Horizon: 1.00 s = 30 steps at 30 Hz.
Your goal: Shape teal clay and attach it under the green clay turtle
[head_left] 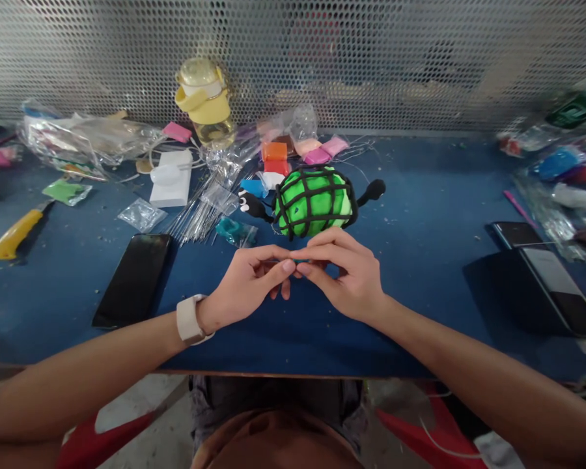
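My left hand (pixel 256 280) and my right hand (pixel 346 270) meet over the front of the blue table, thumbs and fingertips pinched together. Between them is a small teal piece (pixel 300 261), mostly covered by the fingers; a thin wire seems to run into it from the left hand. Just beyond the hands lies a green clay body (pixel 315 200) crossed by black strips, with a black eyed head (pixel 254 205) at its left and a black knob (pixel 374 190) at its right. An opened packet of teal clay (pixel 235 231) rests left of the body.
A black phone (pixel 133 280), a yellow cutter (pixel 17 233) and a bundle of wires (pixel 202 212) lie left. Behind stand a yellow bottle (pixel 205 101) and coloured clay packets (pixel 275 153). More phones (pixel 551 267) and plastic bags are at the right. A perforated metal panel (pixel 371 58) borders the back.
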Tool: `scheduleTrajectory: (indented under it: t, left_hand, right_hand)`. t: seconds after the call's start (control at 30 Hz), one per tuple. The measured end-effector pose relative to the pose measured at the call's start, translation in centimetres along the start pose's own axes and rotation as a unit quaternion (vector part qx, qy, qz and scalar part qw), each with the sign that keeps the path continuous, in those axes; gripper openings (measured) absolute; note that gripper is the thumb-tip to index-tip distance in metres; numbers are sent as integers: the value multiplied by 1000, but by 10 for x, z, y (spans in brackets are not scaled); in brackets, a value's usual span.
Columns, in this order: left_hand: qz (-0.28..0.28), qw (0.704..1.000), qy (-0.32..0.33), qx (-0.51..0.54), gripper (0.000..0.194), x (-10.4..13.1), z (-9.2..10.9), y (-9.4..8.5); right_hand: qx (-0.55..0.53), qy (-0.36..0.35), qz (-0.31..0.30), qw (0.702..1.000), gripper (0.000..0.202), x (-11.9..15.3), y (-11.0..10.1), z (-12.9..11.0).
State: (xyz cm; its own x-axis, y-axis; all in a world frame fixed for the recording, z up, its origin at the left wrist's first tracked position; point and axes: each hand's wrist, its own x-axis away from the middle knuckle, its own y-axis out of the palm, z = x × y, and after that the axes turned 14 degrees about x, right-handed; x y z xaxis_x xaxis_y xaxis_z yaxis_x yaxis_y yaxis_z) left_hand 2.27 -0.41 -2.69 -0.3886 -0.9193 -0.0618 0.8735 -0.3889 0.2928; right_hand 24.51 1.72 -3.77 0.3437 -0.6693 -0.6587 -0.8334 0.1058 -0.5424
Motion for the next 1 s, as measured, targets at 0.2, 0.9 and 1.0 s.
scheduleTrajectory:
  t: [0.2, 0.9, 1.0]
  left_hand:
    - [31, 999, 12, -2, 50, -1, -2, -1]
    - [27, 979, 131, -156, 42, 1, -7, -7]
    - [24, 982, 123, -142, 41, 0, -5, -6]
  right_hand:
    - [-18, 13, -3, 1000, 12, 0, 1, 0]
    - [22, 2, 69, 997, 6, -3, 2, -8]
    - [8, 1, 55, 998, 11, -2, 0, -7]
